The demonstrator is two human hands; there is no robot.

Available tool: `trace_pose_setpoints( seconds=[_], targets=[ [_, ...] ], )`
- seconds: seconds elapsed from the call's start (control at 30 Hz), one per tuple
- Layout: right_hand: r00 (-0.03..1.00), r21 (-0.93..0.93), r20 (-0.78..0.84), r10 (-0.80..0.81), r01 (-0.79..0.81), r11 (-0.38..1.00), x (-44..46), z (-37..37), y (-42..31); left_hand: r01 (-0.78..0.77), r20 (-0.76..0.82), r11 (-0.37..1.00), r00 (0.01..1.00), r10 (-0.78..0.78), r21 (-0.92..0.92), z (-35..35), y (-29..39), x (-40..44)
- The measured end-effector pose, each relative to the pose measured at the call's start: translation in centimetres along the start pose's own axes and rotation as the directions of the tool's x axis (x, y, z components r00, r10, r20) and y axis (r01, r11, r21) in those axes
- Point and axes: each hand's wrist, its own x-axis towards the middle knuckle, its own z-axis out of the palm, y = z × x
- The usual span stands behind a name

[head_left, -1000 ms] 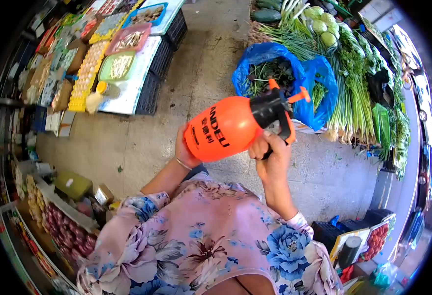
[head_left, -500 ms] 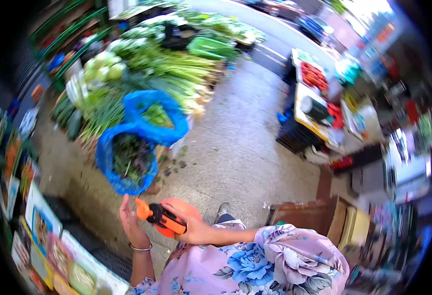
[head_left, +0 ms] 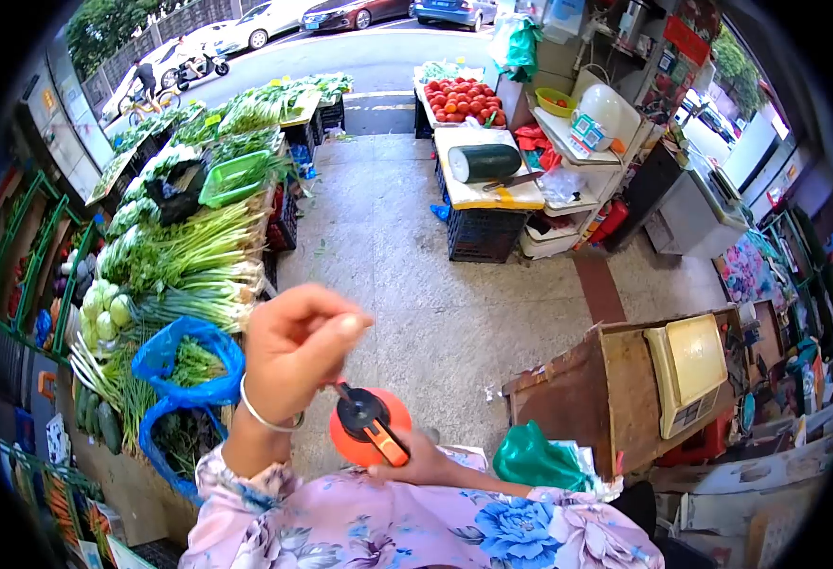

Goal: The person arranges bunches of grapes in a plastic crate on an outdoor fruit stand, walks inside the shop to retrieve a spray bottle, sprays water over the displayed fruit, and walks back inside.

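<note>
My right hand point(head_left: 421, 463) is wrapped round an orange spray bottle point(head_left: 399, 408) with a black top and an orange trigger, held close in front of my body. My left hand point(head_left: 298, 346), with a bangle at the wrist, is raised just beyond the bottle, its fingers curled in. Whatever those fingers may hold is hidden. The bottle's nozzle end disappears behind this hand. To the left, two blue plastic bags point(head_left: 231, 368) stand open with leafy greens inside, apart from both hands.
Vegetables on the left include spring onions point(head_left: 212, 256). Ahead, a winter melon point(head_left: 485, 163) and a knife lie on a yellow-edged board, near tomatoes point(head_left: 462, 100). A wooden cabinet point(head_left: 568, 379) with a scale point(head_left: 691, 365) stands right, beside a green bag point(head_left: 535, 460). Parked cars line the road.
The view has swung up and right, bringing the street into sight. My left hand, previously with fingers extended by the nozzle, is now raised and curled. My right hand still holds the spray bottle.
</note>
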Motion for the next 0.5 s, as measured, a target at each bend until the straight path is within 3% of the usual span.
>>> trace_pose_setpoints(
  seconds=[0.03, 0.07, 0.1, 0.2, 0.37, 0.43, 0.47, 0.5],
  targets=[
    [0.98, -0.012, 0.185, 0.067, -0.066, 0.998, 0.2, -1.9, -1.1, 0.024, 0.118, 0.998, 0.992, -0.031, 0.063, 2.5, 0.4, 2.3],
    [0.923, -0.038, 0.362, 0.133, -0.128, 0.991, 0.4, -3.5, -2.3, -0.064, 0.316, 0.981, 0.949, 0.003, 0.183, 4.7, 0.2, 4.8],
    [0.914, -0.021, 0.365, 0.18, -0.185, 0.982, 0.7, -4.6, -5.2, -0.206, 0.51, 0.921, 0.86, 0.009, 0.331, 6.4, 0.2, 7.1],
    [0.947, 0.084, 0.273, 0.169, -0.199, 0.976, 0.9, -10.0, -5.5, -0.559, 0.682, 0.687, 0.721, 0.126, 0.464, 11.7, -4.4, 11.8],
    [0.972, 0.191, -0.1, 0.213, -0.191, 0.963, 2.7, -18.2, -4.3, -0.54, 0.646, 0.678, 0.753, 0.124, 0.499, 16.8, -16.7, 17.7],
    [0.973, 0.191, -0.154, 0.169, -0.139, 0.972, 4.4, -22.2, -5.7, -0.455, 0.601, 0.723, 0.797, 0.069, 0.52, 18.8, -19.7, 20.5],
    [0.978, 0.177, -0.16, 0.135, -0.106, 0.978, 5.3, -24.2, -6.4, -0.475, 0.641, 0.739, 0.764, 0.077, 0.478, 19.6, -21.7, 21.8],
    [0.977, 0.167, -0.183, 0.113, -0.083, 0.983, 6.5, -26.6, -6.3, -0.414, 0.638, 0.753, 0.77, -0.009, 0.511, 20.4, -24.1, 23.5]
  ],
)
